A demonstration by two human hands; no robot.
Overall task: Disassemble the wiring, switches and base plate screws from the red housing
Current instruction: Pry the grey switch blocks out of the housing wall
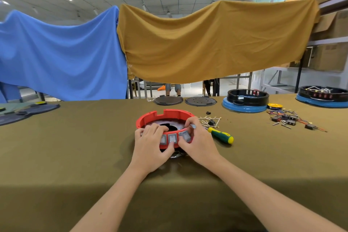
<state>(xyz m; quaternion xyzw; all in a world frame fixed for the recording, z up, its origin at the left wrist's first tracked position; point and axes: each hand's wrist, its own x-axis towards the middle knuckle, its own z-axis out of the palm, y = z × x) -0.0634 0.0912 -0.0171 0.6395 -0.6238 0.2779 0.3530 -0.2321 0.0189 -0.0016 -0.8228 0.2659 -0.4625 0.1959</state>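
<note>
Red housing (150,118) sits mid-counter (75,147), open side up, switch bank on the near wall facing the person.

Head view:
- Three grey rocker switches (172,138) show in the near wall, between the two hands. More may be hidden under the left fingers, can't tell.
- Left hand (150,147): fingers curled over the rim into the housing, thumb against the outer wall under the switches. Gripping the housing.
- Right hand (197,143): same clamp from the right side, fingers over the rim behind the rightmost switch, thumb on the front. Something small and pale sticks out at the index knuckle, can't identify it.
- Screwdriver (222,135), green/yellow handle, lies just right of the housing, nobody holding it.
- White wire bundle (209,120) lies behind the screwdriver, out of the housing. Pulled switches and coloured wires (290,118) further right.

Judgement: step in hand is popping the switches out of the wall. To do it well:
- Squeeze the side clips from inside with fingertips, push outward; thumbs catch the face, not block it.
- One switch at a time, end of the row first.
- Keep the housing pinned flat so it doesn't tip.
- If clips stick, use the screwdriver tip on the tab, not on the red wall.
</note>
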